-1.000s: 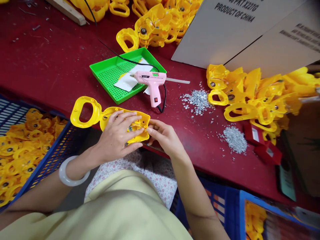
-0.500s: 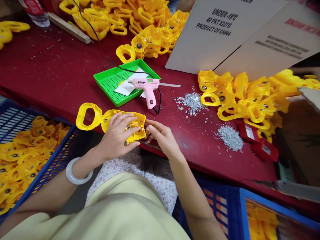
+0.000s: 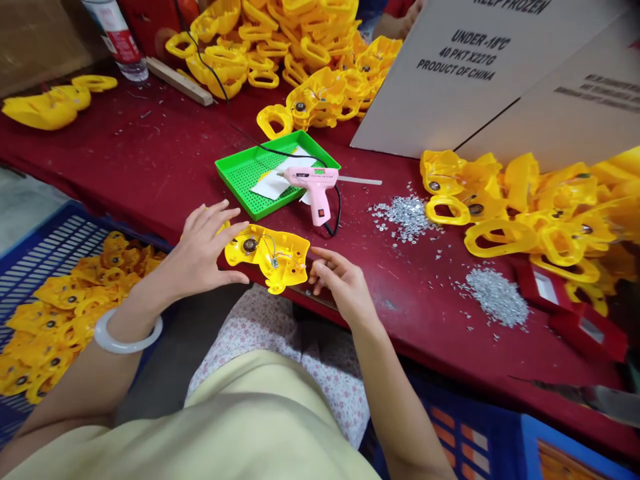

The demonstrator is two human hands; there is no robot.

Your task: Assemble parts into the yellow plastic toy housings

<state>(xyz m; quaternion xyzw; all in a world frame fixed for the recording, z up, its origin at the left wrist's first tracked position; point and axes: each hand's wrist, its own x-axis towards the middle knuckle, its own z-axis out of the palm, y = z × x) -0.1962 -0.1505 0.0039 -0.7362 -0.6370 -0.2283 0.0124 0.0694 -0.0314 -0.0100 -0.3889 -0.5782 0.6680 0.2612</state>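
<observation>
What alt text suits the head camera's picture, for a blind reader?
A left hand over one end and a right hand at the other of an open, wired yellow plastic shell, at a red table. Beyond: a pink glue gun, green tray and heaps of yellow parts.

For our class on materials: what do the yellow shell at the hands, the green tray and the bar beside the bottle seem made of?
Yellow shell: probably glossy moulded plastic, from its thin walls and highlights.
Green tray: likely plastic, slightly shiny, uniformly coloured with a perforated base.
Bar: seemingly bare matt wood, given its pale brown colour.
</observation>
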